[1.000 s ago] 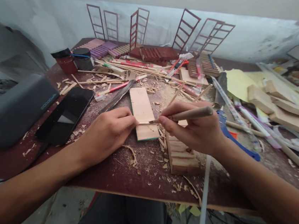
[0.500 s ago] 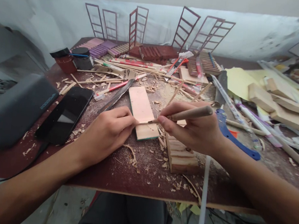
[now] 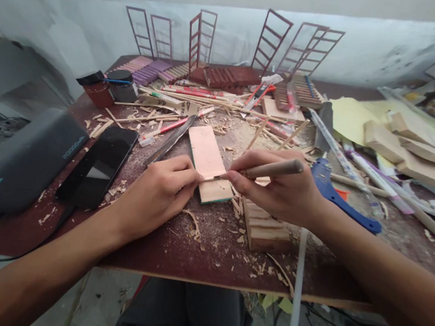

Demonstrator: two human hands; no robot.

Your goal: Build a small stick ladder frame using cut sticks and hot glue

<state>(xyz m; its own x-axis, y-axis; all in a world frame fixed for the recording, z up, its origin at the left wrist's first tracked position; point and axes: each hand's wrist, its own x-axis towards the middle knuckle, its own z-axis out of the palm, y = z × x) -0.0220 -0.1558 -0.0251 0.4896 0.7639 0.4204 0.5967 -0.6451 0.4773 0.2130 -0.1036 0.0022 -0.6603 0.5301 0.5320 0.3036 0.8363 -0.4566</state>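
- The left hand (image 3: 164, 186) pinches a thin stick (image 3: 210, 178) over a pale board (image 3: 207, 146) on a shavings-strewn surface (image 3: 141, 258).
- The right hand (image 3: 282, 190) grips a tan-handled tool (image 3: 275, 168), its tip at the stick.
- A grooved block (image 3: 267, 228) sits near right; a phone (image 3: 98, 168) lies left.

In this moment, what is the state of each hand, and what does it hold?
Left hand: closed, pinching the thin wooden stick over the small board.
Right hand: closed, holding the wooden-handled tool.
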